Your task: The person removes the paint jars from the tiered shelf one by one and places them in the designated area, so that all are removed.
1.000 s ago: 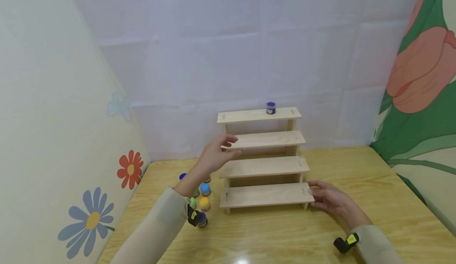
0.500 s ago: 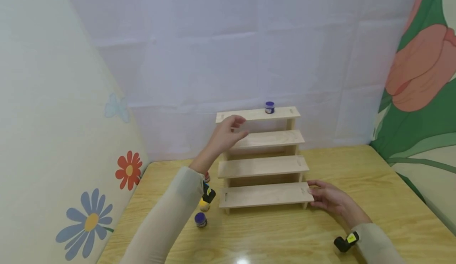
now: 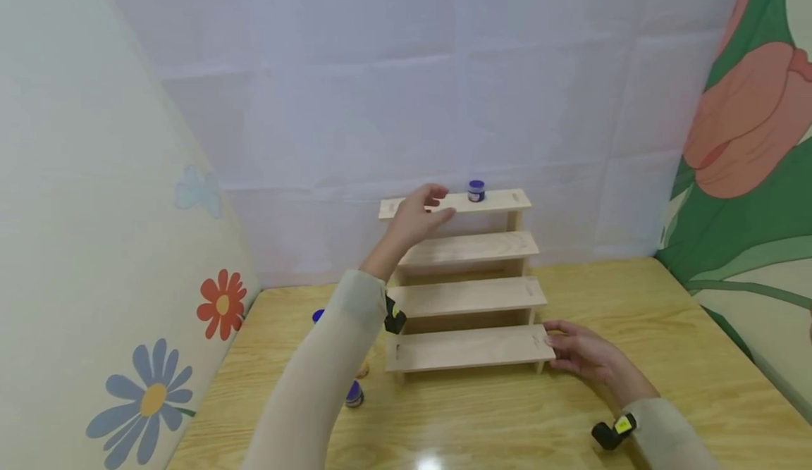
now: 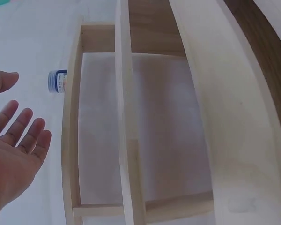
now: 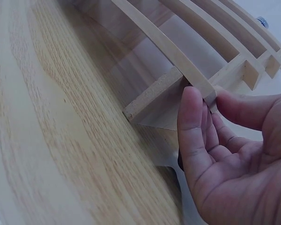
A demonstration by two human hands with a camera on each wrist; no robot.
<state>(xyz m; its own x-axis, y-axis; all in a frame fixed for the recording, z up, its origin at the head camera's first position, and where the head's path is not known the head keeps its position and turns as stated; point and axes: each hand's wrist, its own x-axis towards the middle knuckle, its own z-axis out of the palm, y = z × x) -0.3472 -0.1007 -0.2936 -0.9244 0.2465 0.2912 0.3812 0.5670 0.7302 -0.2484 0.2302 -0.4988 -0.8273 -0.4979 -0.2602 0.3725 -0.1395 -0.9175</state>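
Observation:
A wooden step shelf (image 3: 466,297) with several tiers stands on the table. On its top tier sits a small jar with a dark blue lid (image 3: 476,191), right of the middle. My left hand (image 3: 415,218) hovers by the top tier, left of the jar, thumb and fingers spread apart. In the left wrist view there is a gap between that hand (image 4: 11,157) and the jar (image 4: 57,81), and nothing is held. My right hand (image 3: 586,357) pinches the right end of the lowest tier; in the right wrist view its thumb and fingers close on the board's corner (image 5: 203,91).
Left of the shelf, partly behind my left sleeve, more small jars stand on the wooden table (image 3: 482,413), among them a blue-lidded jar (image 3: 354,394). A white cloth (image 3: 355,89) hangs behind the shelf. Painted panels flank the table on both sides.
My left hand has risen from the second-highest tier to the top one, moving right toward the jar. My right hand keeps its grip on the lowest tier.

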